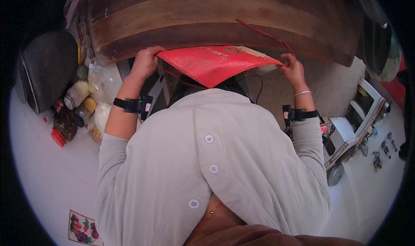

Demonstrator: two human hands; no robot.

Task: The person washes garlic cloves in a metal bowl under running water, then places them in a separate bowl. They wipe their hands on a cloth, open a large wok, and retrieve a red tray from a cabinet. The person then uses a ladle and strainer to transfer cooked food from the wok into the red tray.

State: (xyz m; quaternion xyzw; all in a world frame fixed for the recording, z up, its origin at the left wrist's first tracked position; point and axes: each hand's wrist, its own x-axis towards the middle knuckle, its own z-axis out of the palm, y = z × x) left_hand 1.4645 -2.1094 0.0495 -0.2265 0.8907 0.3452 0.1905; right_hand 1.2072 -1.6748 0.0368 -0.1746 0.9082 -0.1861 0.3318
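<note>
A red printed apron is stretched between my two hands at waist height, just below the edge of a wooden table. My left hand grips its left corner, and my right hand pinches its right corner. From near my right hand a thin red tie runs up onto the tabletop. Another red tie hangs under the left side of the cloth. The apron bears writing and a small green and red print. Its lower part hangs out of sight past my shirt front.
The striped wooden table spans the space ahead. Jars, a red-lidded bottle and plastic bags stand at the left beside a dark stool or chair. A light-coloured cabinet or stove is at the right.
</note>
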